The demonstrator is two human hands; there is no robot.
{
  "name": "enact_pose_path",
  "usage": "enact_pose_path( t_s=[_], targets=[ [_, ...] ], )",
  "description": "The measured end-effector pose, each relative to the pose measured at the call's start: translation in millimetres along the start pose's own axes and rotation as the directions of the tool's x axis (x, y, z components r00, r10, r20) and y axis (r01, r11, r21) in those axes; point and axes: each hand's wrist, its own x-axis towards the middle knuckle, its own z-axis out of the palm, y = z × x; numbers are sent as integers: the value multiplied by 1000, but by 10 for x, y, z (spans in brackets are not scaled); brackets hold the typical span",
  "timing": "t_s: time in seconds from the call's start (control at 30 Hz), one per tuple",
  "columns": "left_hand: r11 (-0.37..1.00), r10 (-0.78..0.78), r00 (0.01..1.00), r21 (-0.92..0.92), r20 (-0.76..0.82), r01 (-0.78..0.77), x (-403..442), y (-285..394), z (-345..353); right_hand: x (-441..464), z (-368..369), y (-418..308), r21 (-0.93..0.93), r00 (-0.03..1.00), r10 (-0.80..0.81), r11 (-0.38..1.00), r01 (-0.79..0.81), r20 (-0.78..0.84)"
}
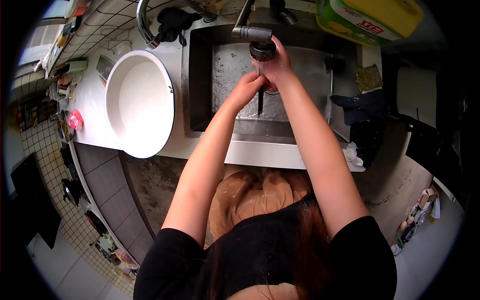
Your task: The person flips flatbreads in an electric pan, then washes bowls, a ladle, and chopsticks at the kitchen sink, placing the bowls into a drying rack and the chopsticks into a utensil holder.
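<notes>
Under the running faucet head (262, 50), my two hands meet over the metal sink (310, 75). My left hand (245, 91) is closed, its fingertips pinched by the stream. A thin dark stick-like thing (260, 102) sticks out below the fingers toward me; its other end is hidden. My right hand (281, 65) curls beside and behind the faucet head, against the left fingertips. Its fingers are partly covered, and what they hold cannot be made out. Water falls onto both hands.
A large white basin (140, 102) stands on the counter left of the sink. Behind are a curved metal spout (142, 22) and a black cloth (175, 24). A green-yellow container (362, 21) is at the back right. Dark cloths (361, 107) hang at the right edge.
</notes>
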Motion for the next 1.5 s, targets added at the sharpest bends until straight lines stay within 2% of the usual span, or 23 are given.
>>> enact_pose_path(
  t_s=[0.03, 0.13, 0.17, 0.27, 0.3, 0.4, 0.43, 0.5, 0.53, 0.6, 0.63, 0.73, 0.83, 0.93, 1.03, 1.1, 1.2, 1.23, 1.33, 1.43, 1.5],
  targets=[
    [1000, 3, 999, -2, 34, -3, 66, -33, -12, -6, 11, -23, -33, 999, -32, 999, 33, 6],
    [979, -11, 1000, 202, 11, 8, 150, 158, 37, -109, 90, -93, -155, 995, -103, 983, 103, 9],
    [985, -2, 999, 175, 42, -5, 200, 164, 26, -139, 106, -113, -199, 993, -121, 972, 121, 11],
    [980, -164, 986, 119, 42, 158, 232, 178, -3, -100, -132, -125, -502, 987, -82, 853, 143, 142],
    [988, -128, 992, 89, 7, 127, 238, 78, -40, -92, -211, -116, -442, 989, -46, 891, 103, 139],
    [955, -174, 985, 239, -15, 173, 174, 52, -69, -168, -287, -100, -725, 978, 51, 679, 114, 201],
    [934, -146, 989, 324, -34, 149, 141, 54, -60, -228, -279, -88, -669, 982, 38, 737, 96, 183],
    [868, -84, 994, 486, -63, 104, 74, 124, -23, -234, -304, -21, -671, 986, 24, 736, 95, 166],
    [875, -32, 998, 481, -53, 53, 77, 94, -26, -240, -316, 1, -672, 987, 17, 735, 95, 157],
    [883, 72, 997, 468, -31, -49, 72, 54, -11, -301, -269, -51, -759, 992, 12, 645, 90, 127],
    [874, 65, 997, 484, -34, -41, 77, 37, -7, -330, -234, -86, -799, 994, 8, 595, 85, 112],
    [868, 23, 1000, 497, -13, -13, 50, 124, 42, -396, -137, -154, -804, 996, 8, 591, 64, 85],
    [895, -33, 999, 445, 39, 12, 58, 86, 18, -326, -288, -88, -869, 986, -105, 468, 163, 128],
    [912, -29, 999, 410, 29, 15, 63, 3, -10, -402, -134, -171, -954, 983, -147, 262, 144, 108],
    [897, -32, 999, 442, 5, 26, 86, -57, -37, -425, -143, -102, -903, 954, -232, 341, 261, 188],
    [854, -55, 998, 518, -19, 57, 89, -36, -17, -425, -154, -104, -917, 962, -205, 320, 240, 180],
    [819, 74, 997, 572, -28, -44, 22, -35, 78, -494, 19, -183, -945, 975, -183, 276, 176, 129],
    [808, 166, 986, 575, -15, -127, 106, -224, 34, -521, 78, -215, -955, 978, -181, 258, 149, 103],
    [829, 11, 999, 559, -38, 12, 114, -184, 2, -469, 12, -168, -927, 990, -122, 357, 112, 73],
    [813, -41, 993, 574, -109, 97, 79, -151, -28, -396, -119, -243, -959, 986, -145, 257, 117, 82],
    [837, 48, 991, 546, -122, 27, 21, -103, 6, -282, -284, -326, -870, 940, -325, 428, 246, 106]
  ],
)
